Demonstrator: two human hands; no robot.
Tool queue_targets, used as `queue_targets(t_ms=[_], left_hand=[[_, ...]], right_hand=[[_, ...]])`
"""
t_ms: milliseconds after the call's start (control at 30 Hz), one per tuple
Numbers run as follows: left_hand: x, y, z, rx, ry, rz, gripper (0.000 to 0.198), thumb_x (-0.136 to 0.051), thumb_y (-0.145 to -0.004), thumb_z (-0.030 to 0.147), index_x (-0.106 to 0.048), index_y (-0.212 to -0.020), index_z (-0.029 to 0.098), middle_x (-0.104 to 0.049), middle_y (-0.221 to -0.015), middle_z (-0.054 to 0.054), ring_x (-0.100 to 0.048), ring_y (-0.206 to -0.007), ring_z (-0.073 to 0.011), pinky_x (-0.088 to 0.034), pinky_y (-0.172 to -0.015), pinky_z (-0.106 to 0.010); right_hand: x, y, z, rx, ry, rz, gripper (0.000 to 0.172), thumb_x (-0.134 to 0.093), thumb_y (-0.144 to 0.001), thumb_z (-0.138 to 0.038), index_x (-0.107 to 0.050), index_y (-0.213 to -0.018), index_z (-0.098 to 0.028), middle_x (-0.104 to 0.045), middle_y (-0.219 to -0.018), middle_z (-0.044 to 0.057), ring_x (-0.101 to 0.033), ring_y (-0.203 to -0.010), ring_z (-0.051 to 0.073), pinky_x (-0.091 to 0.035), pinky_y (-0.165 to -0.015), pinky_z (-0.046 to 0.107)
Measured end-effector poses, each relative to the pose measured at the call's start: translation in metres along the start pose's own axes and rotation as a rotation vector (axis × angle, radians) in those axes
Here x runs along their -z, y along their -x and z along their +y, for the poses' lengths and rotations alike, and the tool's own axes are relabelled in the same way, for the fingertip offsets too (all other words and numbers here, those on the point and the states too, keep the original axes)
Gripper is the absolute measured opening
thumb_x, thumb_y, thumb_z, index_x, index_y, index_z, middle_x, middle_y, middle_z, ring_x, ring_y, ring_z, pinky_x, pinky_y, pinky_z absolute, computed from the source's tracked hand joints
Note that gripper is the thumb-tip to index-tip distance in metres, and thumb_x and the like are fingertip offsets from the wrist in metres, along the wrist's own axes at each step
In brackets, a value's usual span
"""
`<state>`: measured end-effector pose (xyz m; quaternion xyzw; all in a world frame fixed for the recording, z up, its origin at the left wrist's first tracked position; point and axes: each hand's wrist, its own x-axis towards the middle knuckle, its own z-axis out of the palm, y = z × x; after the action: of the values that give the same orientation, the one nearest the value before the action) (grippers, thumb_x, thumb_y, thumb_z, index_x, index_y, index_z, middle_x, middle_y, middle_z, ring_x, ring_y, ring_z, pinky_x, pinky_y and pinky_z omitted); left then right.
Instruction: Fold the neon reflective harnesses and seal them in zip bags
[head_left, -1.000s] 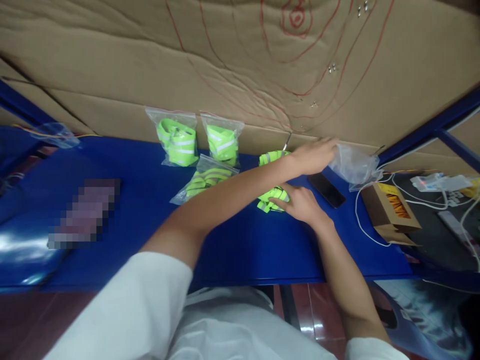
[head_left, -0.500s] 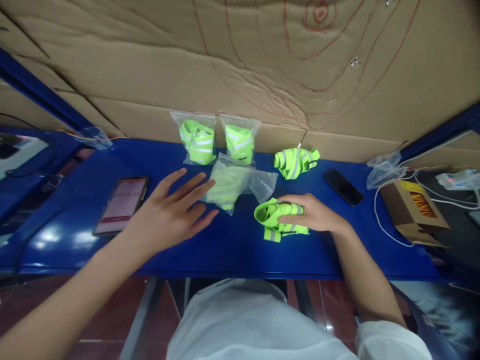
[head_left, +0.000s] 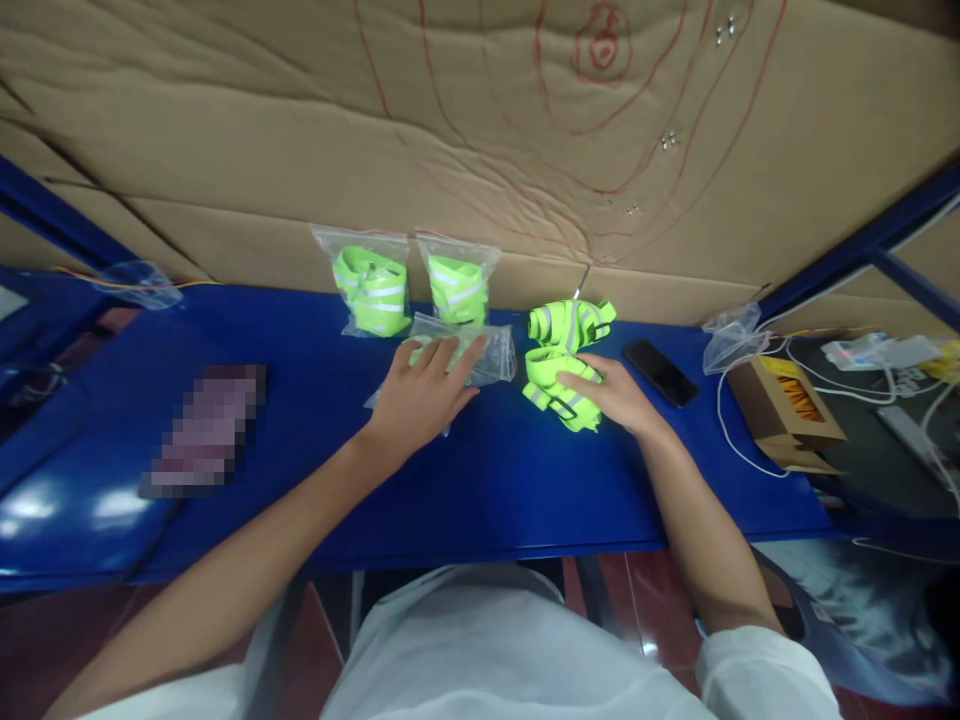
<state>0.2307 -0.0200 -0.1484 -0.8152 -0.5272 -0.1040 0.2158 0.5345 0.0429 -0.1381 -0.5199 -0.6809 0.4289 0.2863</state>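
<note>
My left hand [head_left: 426, 392] lies over a clear zip bag [head_left: 491, 355], fingers stretched out across it and hiding most of the bag and the neon-yellow material inside. With my right hand [head_left: 616, 392] I grip a bundled neon-yellow reflective belt [head_left: 551, 385], thumb on top, just above the blue table. Right behind it sits a second rolled reflective belt [head_left: 571, 322], with a dark buckle or clip on its side. Two filled zip bags, a left bag [head_left: 373, 285] and a right bag [head_left: 459, 285], stand against the cardboard, each with a folded reflective belt inside.
A cardboard wall [head_left: 262, 150] with red curved lines closes off the back of the blue table [head_left: 465, 500]. A black phone [head_left: 660, 372] lies right of the belts. A blurred-out device [head_left: 206, 430] rests at left. An open cardboard box [head_left: 787, 410] and white cables are at right.
My left hand has moved right and down onto the zip bag. My right hand has carried the reflective belt back, close to the rolled one. The head view has shifted slightly.
</note>
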Motion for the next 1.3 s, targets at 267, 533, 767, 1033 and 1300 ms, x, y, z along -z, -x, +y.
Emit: queue_targets(t_ms=[267,533,767,1033,1300], left_hand=[[0.013,0.005,-0.001,0.006,0.074,0.093,0.067,-0.065,-0.101,0.039,-0.042,-0.161,0.018,-0.062,-0.145,-0.024,-0.063,-0.129,-0.0399,-0.04,-0.115,-0.067],[0.022,-0.014,0.014,-0.156,0.069,0.01,0.067,-0.067,-0.099,0.024,-0.041,-0.16,0.016,-0.043,-0.165,-0.023,-0.041,-0.153,-0.0395,-0.015,-0.122,-0.084],[-0.003,-0.007,0.005,-0.268,0.09,0.19,0.042,-0.058,-0.105,0.042,-0.065,-0.137,0.016,-0.072,-0.132,-0.018,-0.067,-0.125,-0.0329,-0.036,-0.123,-0.066],[0.003,-0.007,0.016,-0.2,0.119,0.048,0.069,-0.066,-0.101,0.044,-0.044,-0.16,0.016,-0.057,-0.153,-0.023,-0.058,-0.138,-0.0385,-0.036,-0.122,-0.067],[0.029,-0.004,0.041,-0.067,0.141,-0.162,0.076,-0.071,-0.096,0.031,-0.041,-0.16,0.004,-0.056,-0.152,-0.027,-0.056,-0.138,-0.0442,-0.038,-0.121,-0.067]], right_hand=[[-0.016,0.002,-0.002,-0.102,-0.166,-0.061,0.063,-0.08,-0.081,-0.067,-0.079,-0.125,-0.022,-0.076,-0.129,0.008,-0.071,-0.122,0.033,-0.055,-0.106,0.045],[-0.025,0.007,-0.01,0.056,-0.064,-0.201,0.055,-0.083,-0.08,-0.061,-0.081,-0.119,-0.022,-0.078,-0.124,0.003,-0.07,-0.123,0.035,-0.055,-0.107,0.043],[-0.018,0.003,-0.005,0.05,0.008,0.075,0.056,-0.08,-0.081,-0.065,-0.078,-0.115,-0.02,-0.078,-0.12,0.006,-0.071,-0.116,0.033,-0.053,-0.102,0.041],[-0.038,0.011,-0.011,0.088,0.045,0.007,0.051,-0.075,-0.086,-0.065,-0.072,-0.112,-0.021,-0.077,-0.111,0.004,-0.07,-0.102,0.026,-0.051,-0.088,0.033],[-0.045,0.016,-0.012,0.116,-0.009,-0.018,0.051,-0.078,-0.085,-0.059,-0.065,-0.117,-0.022,-0.071,-0.118,0.005,-0.064,-0.114,0.024,-0.049,-0.099,0.034]])
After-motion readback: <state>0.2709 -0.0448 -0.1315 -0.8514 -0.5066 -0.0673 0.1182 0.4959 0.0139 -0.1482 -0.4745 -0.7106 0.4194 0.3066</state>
